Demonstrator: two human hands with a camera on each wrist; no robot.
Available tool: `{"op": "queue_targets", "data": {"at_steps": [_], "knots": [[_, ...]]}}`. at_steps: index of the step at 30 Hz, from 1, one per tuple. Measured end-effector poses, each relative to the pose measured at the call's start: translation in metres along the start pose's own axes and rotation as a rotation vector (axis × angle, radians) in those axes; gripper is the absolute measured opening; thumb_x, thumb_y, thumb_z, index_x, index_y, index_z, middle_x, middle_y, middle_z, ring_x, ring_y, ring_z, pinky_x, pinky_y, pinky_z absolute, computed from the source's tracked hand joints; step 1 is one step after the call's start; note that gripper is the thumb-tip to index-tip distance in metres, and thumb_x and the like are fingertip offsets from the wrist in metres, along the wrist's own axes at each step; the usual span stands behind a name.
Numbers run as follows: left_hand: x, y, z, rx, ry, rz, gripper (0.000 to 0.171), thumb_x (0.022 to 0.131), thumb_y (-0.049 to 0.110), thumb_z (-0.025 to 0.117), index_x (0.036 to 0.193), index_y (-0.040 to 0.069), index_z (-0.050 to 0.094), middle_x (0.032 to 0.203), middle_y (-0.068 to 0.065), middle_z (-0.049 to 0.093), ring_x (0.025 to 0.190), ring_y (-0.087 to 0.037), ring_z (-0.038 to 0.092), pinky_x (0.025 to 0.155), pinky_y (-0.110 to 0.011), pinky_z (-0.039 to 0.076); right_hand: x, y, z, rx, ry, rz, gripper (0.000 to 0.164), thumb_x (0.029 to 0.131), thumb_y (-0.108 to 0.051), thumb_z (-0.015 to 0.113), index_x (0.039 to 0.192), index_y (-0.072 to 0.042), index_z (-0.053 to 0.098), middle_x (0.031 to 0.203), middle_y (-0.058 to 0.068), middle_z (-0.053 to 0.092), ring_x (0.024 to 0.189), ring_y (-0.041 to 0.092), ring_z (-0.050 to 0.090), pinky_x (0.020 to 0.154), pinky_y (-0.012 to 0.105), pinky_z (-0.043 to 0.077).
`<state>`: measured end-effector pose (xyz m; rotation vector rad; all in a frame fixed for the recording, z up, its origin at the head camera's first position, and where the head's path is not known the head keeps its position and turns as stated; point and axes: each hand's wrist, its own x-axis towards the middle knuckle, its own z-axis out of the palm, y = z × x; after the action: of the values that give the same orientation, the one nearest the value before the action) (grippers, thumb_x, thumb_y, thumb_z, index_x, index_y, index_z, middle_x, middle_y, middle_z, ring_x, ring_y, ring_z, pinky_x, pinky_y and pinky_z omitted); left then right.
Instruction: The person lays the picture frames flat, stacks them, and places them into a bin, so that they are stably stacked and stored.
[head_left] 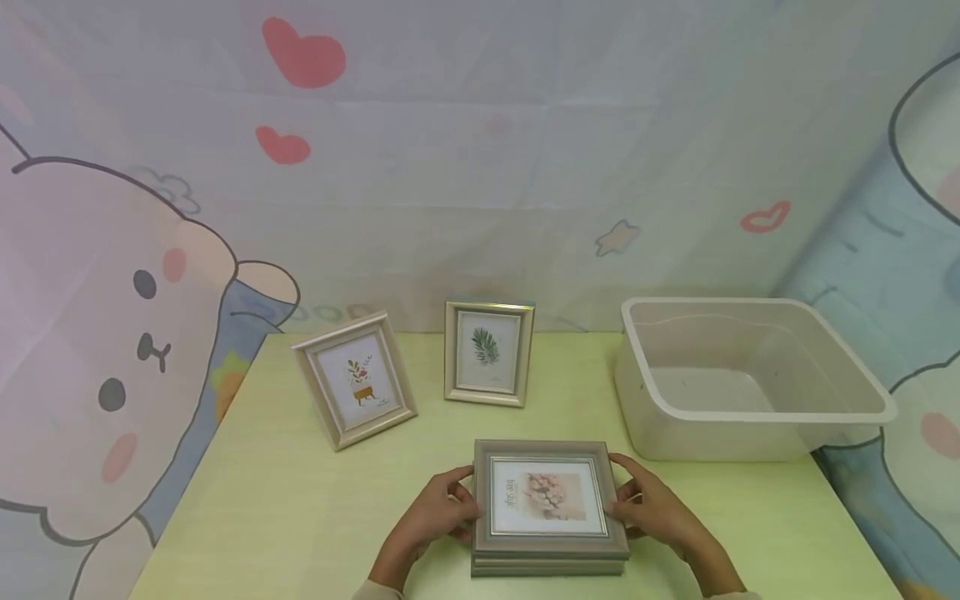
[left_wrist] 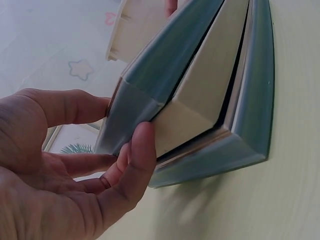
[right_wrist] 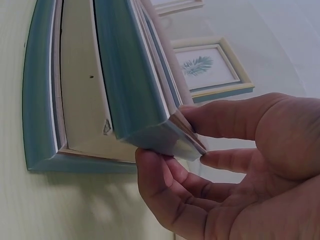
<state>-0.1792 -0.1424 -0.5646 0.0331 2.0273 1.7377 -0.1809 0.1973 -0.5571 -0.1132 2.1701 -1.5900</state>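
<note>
A grey-brown picture frame (head_left: 546, 497) with a pink flower print lies face up on top of a stack near the table's front edge. From the left, my left hand (head_left: 444, 508) pinches that top frame at its side, thumb on the upper edge and fingers curled beneath. My right hand (head_left: 651, 505) grips the opposite side the same way. Under it, the left wrist view shows a cream-coloured frame (left_wrist: 197, 97) and a lower frame (left_wrist: 250, 132) against the table. The right wrist view has my right hand's fingertips (right_wrist: 149, 159) right under the top frame's corner.
Two pale frames stand upright behind the stack: one with a potted-plant print (head_left: 362, 385), tilted, and one with a green leaf print (head_left: 486, 354). A large white plastic bin (head_left: 750, 437) sits at the right rear of the table (head_left: 300, 517). Behind hangs a cartoon-printed cloth (head_left: 465, 167).
</note>
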Motion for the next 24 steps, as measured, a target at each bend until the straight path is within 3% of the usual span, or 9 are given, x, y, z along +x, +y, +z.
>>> {"op": "queue_targets", "data": {"at_steps": [6, 14, 18, 24], "knots": [[-0.001, -0.001, 0.001, 0.007, -0.002, 0.022, 0.078, 0.083, 0.001, 0.067, 0.151, -0.009, 0.029, 0.091, -0.01, 0.057, 0.075, -0.018, 0.06, 0.061, -0.04, 0.062, 0.0, -0.006, -0.007, -0.083, 0.021, -0.017, 0.081, 0.091, -0.011, 0.069, 0.155, -0.001, 0.021, 0.103, 0.017, 0.054, 0.088, 0.024, 0.06, 0.071, 0.043, 0.061], [0.001, -0.004, -0.011, 0.044, 0.018, 0.043, 0.073, 0.093, 0.016, 0.068, 0.153, -0.001, 0.031, 0.101, -0.014, 0.059, 0.086, -0.023, 0.062, 0.064, -0.041, 0.061, 0.007, -0.033, -0.015, -0.247, 0.13, -0.093, 0.061, 0.093, -0.009, 0.066, 0.148, 0.002, 0.04, 0.111, 0.017, 0.061, 0.096, 0.024, 0.062, 0.069, 0.029, 0.056], [0.007, -0.002, -0.022, 0.044, 0.084, 0.063, 0.065, 0.098, 0.022, 0.063, 0.152, -0.001, 0.034, 0.108, -0.016, 0.06, 0.093, -0.027, 0.064, 0.069, -0.043, 0.061, 0.016, -0.051, -0.016, -0.326, 0.161, -0.193, 0.052, 0.094, -0.012, 0.066, 0.141, 0.002, 0.049, 0.112, 0.017, 0.065, 0.101, 0.026, 0.064, 0.072, 0.025, 0.057], [0.022, 0.001, -0.036, 0.026, 0.199, 0.134, 0.058, 0.1, 0.019, 0.059, 0.15, 0.002, 0.038, 0.124, -0.026, 0.059, 0.108, -0.039, 0.064, 0.08, -0.048, 0.061, 0.044, -0.08, -0.012, -0.405, 0.195, -0.343, 0.042, 0.096, -0.018, 0.067, 0.133, -0.001, 0.059, 0.104, 0.01, 0.07, 0.099, 0.027, 0.067, 0.072, 0.026, 0.056]]}}
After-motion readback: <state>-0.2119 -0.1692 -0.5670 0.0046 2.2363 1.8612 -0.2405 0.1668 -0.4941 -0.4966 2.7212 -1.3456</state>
